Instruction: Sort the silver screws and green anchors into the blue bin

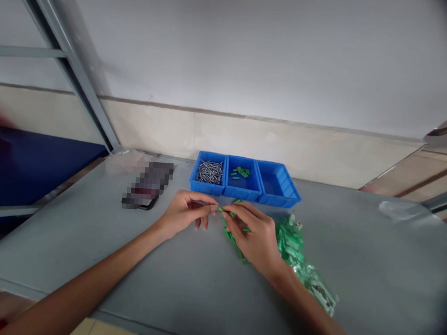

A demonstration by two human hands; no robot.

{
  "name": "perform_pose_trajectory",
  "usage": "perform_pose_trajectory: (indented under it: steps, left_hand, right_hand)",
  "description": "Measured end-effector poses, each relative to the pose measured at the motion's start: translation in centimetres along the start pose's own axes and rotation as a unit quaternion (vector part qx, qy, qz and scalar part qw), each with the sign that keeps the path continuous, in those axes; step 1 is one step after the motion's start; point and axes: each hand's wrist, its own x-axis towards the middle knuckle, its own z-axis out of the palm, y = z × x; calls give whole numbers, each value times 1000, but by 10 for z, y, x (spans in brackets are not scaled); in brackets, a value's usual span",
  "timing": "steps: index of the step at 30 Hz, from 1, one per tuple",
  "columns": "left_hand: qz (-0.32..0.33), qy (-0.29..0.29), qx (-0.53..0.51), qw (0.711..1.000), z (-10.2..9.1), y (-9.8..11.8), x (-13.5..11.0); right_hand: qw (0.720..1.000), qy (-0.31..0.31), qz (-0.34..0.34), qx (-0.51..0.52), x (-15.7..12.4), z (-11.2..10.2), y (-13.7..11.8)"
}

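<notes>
My left hand (187, 212) and my right hand (253, 233) meet in front of the blue bins, fingertips almost touching. Between them is a small green wall plug (221, 208), pinched by the thumb and forefinger of each hand. Whether a screw is also in the pinch is too small to tell. Beneath and beside my right hand lies a pile of loose green wall plugs (237, 247), partly hidden by it. Metal screws (210, 172) fill the left blue bin (207, 188). Several green plugs or assembled pieces (241, 172) lie in the middle blue bin (242, 193).
The right blue bin (278, 199) adjoins the other two. Clear plastic bags of green pieces (292, 244) lie right of my right hand. A phone (151, 185), pixelated, rests at left on the grey table (161, 291). Clear plastic (400, 210) sits far right. A wall runs behind.
</notes>
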Motion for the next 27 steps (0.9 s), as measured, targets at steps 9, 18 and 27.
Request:
perform_pose_trajectory:
  steps: [9, 18, 27]
  left_hand:
    - [-25, -10, -8, 1000, -3, -3, 4]
    - [2, -62, 80, 995, 1, -20, 4]
    - [142, -92, 336, 926, 11, -15, -2]
  right_hand:
    - [992, 124, 19, -22, 37, -33, 5]
    - [991, 74, 93, -60, 41, -50, 20]
    - [960, -250, 45, -121, 12, -51, 6]
